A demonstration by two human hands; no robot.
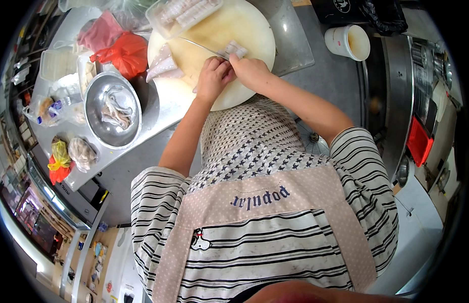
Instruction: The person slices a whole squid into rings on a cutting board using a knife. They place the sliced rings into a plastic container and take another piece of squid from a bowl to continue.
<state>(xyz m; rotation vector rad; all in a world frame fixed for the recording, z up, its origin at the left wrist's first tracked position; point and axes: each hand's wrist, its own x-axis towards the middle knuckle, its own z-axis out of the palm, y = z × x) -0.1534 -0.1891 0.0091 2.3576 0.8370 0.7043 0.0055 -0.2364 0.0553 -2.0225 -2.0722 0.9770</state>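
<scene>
My right hand point(250, 72) is closed around the handle of a knife point(204, 47), whose blade reaches to the upper left over the round cutting board point(257, 30). Close beside it, my left hand point(215, 75) has its fingers bent down at the blade; what lies beneath them is mostly hidden. Scored pieces of pale squid point(234, 49) lie just beyond both hands. To the left on the board rests a larger piece of squid point(164, 64). A clear plastic container point(185, 28) holding rows of scored pale pieces overlaps the board's far edge.
A steel bowl point(92, 110) with squid tentacles point(117, 110) stands on the metal table point(143, 127), left of the board. Behind it sit a red plastic bag point(124, 55) and a clear tub point(56, 64). Bagged items lie at the left edge. A white bucket point(336, 41) stands at the right.
</scene>
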